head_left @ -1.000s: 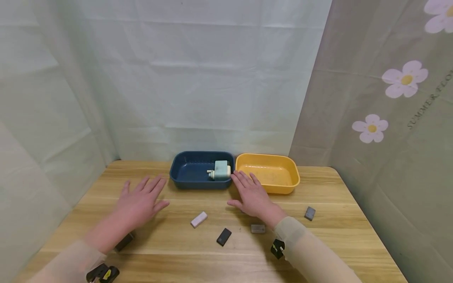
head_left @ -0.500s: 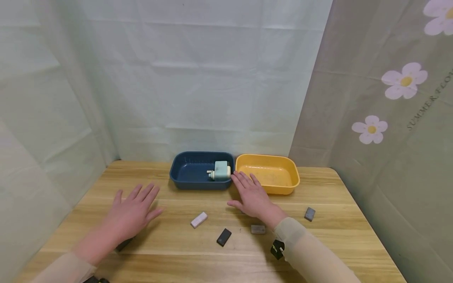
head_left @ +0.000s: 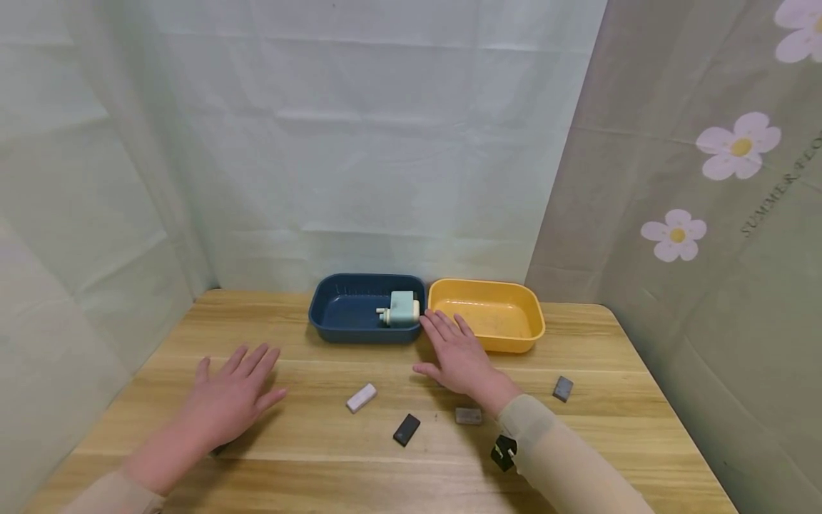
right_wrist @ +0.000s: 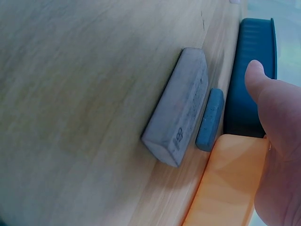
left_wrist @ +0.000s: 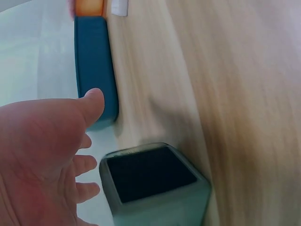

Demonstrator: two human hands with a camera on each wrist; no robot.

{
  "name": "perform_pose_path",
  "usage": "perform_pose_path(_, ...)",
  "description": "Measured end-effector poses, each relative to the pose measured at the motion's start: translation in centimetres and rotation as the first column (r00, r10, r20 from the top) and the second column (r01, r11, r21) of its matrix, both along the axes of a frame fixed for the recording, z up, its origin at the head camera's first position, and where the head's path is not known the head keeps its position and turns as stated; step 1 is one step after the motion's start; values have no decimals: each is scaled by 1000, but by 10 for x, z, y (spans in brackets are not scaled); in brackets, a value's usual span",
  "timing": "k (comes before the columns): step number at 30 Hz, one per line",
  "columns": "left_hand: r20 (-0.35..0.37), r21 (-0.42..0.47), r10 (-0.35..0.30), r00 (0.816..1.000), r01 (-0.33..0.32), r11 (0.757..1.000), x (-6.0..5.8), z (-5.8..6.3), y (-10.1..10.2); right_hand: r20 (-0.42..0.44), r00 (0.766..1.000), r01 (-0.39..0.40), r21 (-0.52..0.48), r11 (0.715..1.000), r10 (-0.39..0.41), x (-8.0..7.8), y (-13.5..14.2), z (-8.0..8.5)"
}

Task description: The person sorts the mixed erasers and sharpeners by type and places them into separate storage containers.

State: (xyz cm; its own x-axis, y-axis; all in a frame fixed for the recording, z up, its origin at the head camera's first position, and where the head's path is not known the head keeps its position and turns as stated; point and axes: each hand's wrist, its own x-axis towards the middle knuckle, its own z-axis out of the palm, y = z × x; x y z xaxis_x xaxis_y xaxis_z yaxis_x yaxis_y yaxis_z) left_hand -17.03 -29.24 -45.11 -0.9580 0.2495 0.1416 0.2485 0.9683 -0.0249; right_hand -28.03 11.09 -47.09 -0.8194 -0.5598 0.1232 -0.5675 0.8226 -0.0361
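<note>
My left hand (head_left: 226,405) hovers palm down over the left of the table, fingers straight and spread, holding nothing. Beneath it stands a greenish box (left_wrist: 162,212) with a dark top, mostly hidden by the wrist in the head view. My right hand (head_left: 457,360) stretches forward with straight fingers, its fingertips overlapping the inner corners of a blue tray (head_left: 366,336) and a yellow tray (head_left: 510,345). Close to that hand lie a grey eraser-like block (head_left: 468,415) and a blue block (right_wrist: 210,120), the latter covered by the hand in the head view.
Inside the blue tray lies a light blue and cream device (head_left: 402,310) with small pegs. Between the hands are a white block (head_left: 362,398) and a black block (head_left: 407,430). Further right is a dark grey block (head_left: 562,388). Curtains enclose the wooden table (head_left: 334,471).
My left hand has drawn back towards me and to the left, away from the blue tray, covering more of the greenish box. The right hand and the blocks have stayed in place.
</note>
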Motion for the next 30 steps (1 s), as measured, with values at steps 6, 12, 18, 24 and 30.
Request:
perform_pose_path(6,14,8,21,1000,-21,1000,3,-8,-7,-9,1000,-9,-12,1000,9,-3,2,-5)
perform_pose_path(12,22,4,31,999,-31,1000,3,-22,-11,-26,1000,-16,-15,1000,16,-3,3,-7)
perform_pose_path(18,34,11,43,998,-43,999,4,-29,-8,-23,1000,-8,6,1000,8,0,1,-1)
perform_pose_path(24,8,16,37,999,-37,999,3,-30,-4,-24,1000,-9,7,1000,9,-1,1,-2)
perform_pose_path(30,-1,36,31,1000,-31,999,-1,-29,2,-36,999,-15,0,1000,15,-2,1,-4)
